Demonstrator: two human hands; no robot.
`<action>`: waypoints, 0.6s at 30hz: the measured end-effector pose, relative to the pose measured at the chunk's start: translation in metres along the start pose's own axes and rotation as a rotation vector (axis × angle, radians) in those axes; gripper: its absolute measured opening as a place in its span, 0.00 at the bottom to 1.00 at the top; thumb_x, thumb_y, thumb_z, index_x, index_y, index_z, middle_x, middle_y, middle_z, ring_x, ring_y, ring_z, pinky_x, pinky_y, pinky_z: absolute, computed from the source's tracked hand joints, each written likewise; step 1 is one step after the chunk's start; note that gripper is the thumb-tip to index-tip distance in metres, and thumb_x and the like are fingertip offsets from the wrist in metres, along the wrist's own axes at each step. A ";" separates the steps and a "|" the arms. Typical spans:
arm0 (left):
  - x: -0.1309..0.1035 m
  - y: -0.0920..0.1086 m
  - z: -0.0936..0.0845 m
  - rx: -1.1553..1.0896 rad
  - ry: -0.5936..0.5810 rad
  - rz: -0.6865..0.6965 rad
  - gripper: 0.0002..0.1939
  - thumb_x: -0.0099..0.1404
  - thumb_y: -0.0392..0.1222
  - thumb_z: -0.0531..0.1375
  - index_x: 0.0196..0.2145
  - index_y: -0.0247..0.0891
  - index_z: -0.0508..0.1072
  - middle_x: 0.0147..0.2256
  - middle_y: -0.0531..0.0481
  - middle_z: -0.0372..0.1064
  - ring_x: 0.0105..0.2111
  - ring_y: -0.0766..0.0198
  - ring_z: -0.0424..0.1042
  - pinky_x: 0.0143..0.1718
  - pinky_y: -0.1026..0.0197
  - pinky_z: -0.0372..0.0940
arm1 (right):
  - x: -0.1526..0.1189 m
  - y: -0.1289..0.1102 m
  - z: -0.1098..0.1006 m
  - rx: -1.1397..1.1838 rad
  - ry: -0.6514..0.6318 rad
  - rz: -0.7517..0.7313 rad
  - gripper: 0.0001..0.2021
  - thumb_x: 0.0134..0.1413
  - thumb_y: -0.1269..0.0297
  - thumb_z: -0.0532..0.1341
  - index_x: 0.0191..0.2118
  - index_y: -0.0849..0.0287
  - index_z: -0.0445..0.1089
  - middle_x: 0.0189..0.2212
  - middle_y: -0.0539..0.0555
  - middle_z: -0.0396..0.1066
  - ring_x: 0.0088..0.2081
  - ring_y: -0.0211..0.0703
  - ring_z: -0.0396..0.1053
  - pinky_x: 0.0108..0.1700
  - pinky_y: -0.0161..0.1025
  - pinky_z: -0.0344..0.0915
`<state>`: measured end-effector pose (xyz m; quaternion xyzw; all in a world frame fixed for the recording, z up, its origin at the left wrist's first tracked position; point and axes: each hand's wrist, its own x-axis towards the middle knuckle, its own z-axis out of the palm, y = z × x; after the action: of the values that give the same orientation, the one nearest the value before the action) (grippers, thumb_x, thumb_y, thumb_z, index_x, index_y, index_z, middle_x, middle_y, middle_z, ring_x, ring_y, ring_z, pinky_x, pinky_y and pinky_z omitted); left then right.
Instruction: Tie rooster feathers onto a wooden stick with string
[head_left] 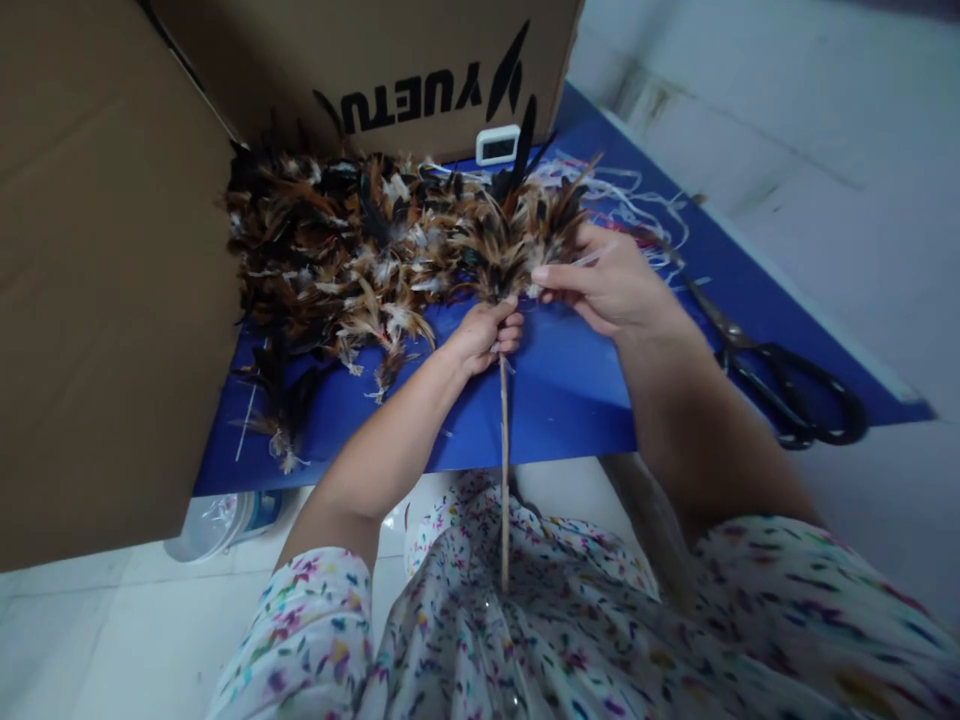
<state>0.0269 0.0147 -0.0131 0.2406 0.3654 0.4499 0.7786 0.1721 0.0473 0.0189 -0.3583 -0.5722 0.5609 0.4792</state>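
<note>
At clock-centre, over the blue bench (570, 400), clasps a thin tan wooden stick (505, 450) tufted with brown-black feathers (495, 255) in left grip (486, 336); at one o'clock, pinches a mottled brown feather bunch (559, 222) in right grip (611, 280). Best to brace the stick, pressing the bunch's base snugly alongside.

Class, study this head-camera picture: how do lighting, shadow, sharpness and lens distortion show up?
Head view: dim, bluish light, with a soft shadow on the blue tabletop beside the right forearm; head view: upside-down YUETU lettering stays readable, while fine edges of the feathers look soft; head view: the right sleeve looks smeared and stretched toward the corner, probably by a wide lens.
</note>
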 end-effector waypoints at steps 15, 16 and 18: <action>-0.010 0.002 0.014 0.121 0.159 -0.005 0.19 0.70 0.37 0.56 0.24 0.38 0.52 0.19 0.62 0.43 0.15 0.79 0.41 0.15 0.73 0.37 | 0.001 -0.006 -0.004 0.014 0.043 0.034 0.15 0.46 0.61 0.74 0.30 0.58 0.66 0.18 0.46 0.64 0.20 0.32 0.62 0.19 0.31 0.60; -0.010 0.001 0.014 0.132 0.163 -0.004 0.19 0.70 0.37 0.56 0.24 0.38 0.52 0.19 0.62 0.43 0.15 0.79 0.41 0.15 0.73 0.37 | 0.002 -0.006 -0.005 0.013 0.036 0.051 0.16 0.45 0.61 0.74 0.30 0.58 0.66 0.18 0.46 0.64 0.20 0.32 0.61 0.19 0.31 0.59; -0.010 0.001 0.015 0.157 0.173 -0.001 0.18 0.71 0.37 0.55 0.25 0.38 0.52 0.19 0.62 0.43 0.14 0.79 0.42 0.15 0.73 0.37 | 0.004 -0.002 -0.008 0.012 0.014 0.096 0.16 0.45 0.61 0.74 0.31 0.58 0.66 0.18 0.46 0.65 0.19 0.32 0.61 0.18 0.31 0.59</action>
<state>0.0351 0.0052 0.0006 0.2612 0.4654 0.4387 0.7230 0.1786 0.0532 0.0212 -0.3863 -0.5474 0.5843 0.4579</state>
